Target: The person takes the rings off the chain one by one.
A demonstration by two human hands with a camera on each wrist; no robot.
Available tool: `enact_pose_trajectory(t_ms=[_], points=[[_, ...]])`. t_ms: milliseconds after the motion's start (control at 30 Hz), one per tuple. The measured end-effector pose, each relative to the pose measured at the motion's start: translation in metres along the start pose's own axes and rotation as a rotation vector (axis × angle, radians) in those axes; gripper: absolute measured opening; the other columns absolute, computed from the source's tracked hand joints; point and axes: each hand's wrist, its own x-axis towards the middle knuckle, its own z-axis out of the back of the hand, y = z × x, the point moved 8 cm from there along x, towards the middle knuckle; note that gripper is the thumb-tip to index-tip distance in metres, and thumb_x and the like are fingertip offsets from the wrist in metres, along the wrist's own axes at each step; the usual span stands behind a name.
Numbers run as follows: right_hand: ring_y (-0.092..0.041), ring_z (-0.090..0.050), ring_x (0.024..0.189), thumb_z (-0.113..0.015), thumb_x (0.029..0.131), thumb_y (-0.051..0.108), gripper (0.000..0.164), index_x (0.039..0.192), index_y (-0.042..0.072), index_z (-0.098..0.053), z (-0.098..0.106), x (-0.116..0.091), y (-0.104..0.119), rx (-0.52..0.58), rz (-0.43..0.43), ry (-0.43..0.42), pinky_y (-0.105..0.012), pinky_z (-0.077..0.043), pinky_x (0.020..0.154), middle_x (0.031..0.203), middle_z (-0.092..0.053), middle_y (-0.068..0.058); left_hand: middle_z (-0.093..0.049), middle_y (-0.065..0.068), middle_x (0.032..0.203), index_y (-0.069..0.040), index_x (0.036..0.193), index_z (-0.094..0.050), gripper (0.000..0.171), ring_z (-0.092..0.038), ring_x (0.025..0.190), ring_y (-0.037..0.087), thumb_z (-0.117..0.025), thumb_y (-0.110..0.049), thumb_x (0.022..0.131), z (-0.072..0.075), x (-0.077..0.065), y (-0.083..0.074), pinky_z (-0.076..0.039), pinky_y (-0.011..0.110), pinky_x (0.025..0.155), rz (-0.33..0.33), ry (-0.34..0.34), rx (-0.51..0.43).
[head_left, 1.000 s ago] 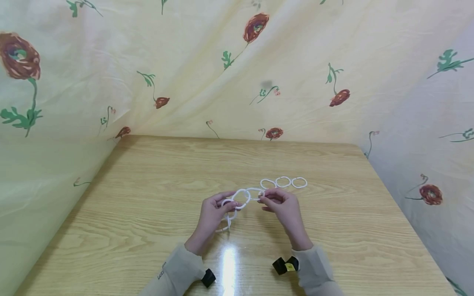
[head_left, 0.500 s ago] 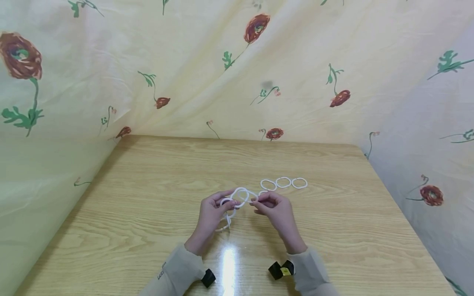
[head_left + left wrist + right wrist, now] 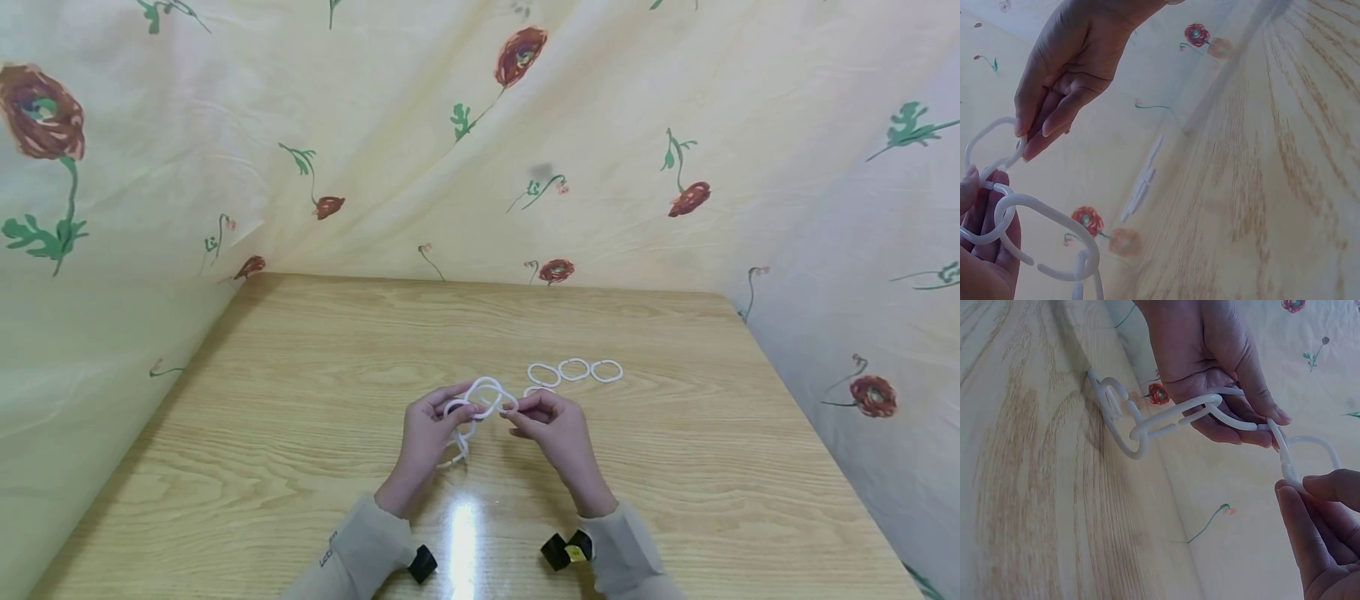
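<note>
Right between two bare hands, holding up a drooping chain of white, oval plastic links (image 3: 1175, 412) over a pale wood-grain table (image 3: 315, 400). Gripping the chain with thumb and fingers of the left hand (image 3: 427, 429), pinching a white plastic end link (image 3: 1286, 465) between thumb and fingertips of the right hand (image 3: 558, 425). Just now sliding the right hand in closer to the left while keeping the left roughly put. Bringing the end link further over the rest of the chain, and uncovering more of a loose white oval link (image 3: 536, 387) just beyond the right hand. Probably fiddling with that joint, going by the narrowing gap. Not calling it hooked through, though, not making out the crossing clearly from any angle.

From the head view, seeing three loose white links (image 3: 590, 370) lined up beyond the right hand; from the left wrist, getting only a thin edge-on strip out there. Also from the left wrist, spotting a small split in one link beside the left fingers, way too tiny from above.
</note>
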Motion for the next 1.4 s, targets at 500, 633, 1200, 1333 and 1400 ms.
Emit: enact_pose_trajectory(t_ms=[500,633,1200,1333,1400], points=[[-0.021,-0.073,0.085,-0.073,0.082,-0.003,0.019,0.095,-0.014,-0.064,0.0,-0.001,0.001,-0.01,0.007,0.01,-0.027,-0.062,0.069,0.097,-0.071,-0.019,-0.074,0.018,0.09,0.01,0.118,-0.061,0.037,-0.071,0.078,0.006,-0.071,-0.001,0.084,0.001,-0.001,-0.004,-0.061,0.022,0.077,-0.063,0.005,-0.036],[-0.021,-0.073,0.085,-0.074,0.082,-0.002,0.02,0.094,-0.014,-0.064,0.0,-0.001,0.002,-0.008,0.012,0.016,-0.028,-0.062,0.069,0.097,-0.072,-0.019,-0.075,0.014,0.088,0.011,0.118,-0.061,0.038,-0.071,0.078,0.006,-0.071,-0.002,0.084,0.002,-0.001,-0.004,-0.06,0.022,0.077,-0.072,0.003,-0.039],[-0.011,-0.072,0.083,-0.068,0.086,-0.003,0.005,0.088,-0.002,-0.065,0.0,-0.001,-0.004,0.093,-0.039,0.096,-0.029,-0.062,0.072,0.086,-0.073,0.001,-0.072,0.024,0.092,0.009,0.115,-0.064,0.033,-0.07,0.076,0.003,-0.071,-0.001,0.084,0.0,-0.001,-0.005,-0.06,0.02,0.076,-0.096,0.0,0.026],[-0.01,-0.072,0.084,-0.068,0.087,0.0,0.009,0.083,0.007,-0.064,0.001,0.0,-0.007,0.126,-0.063,0.135,-0.027,-0.062,0.073,0.085,-0.073,0.004,-0.075,0.016,0.09,0.01,0.116,-0.063,0.035,-0.07,0.077,0.003,-0.07,-0.003,0.085,-0.001,-0.001,-0.005,-0.06,0.021,0.077,-0.109,0.026,0.025],[-0.01,-0.072,0.084,-0.068,0.087,-0.001,0.012,0.082,0.009,-0.064,0.0,0.001,-0.009,0.145,-0.074,0.153,-0.027,-0.062,0.073,0.085,-0.073,0.005,-0.075,0.016,0.09,0.01,0.116,-0.063,0.035,-0.071,0.077,0.003,-0.07,-0.003,0.085,-0.001,-0.001,-0.005,-0.06,0.02,0.077,-0.105,0.029,0.023]])
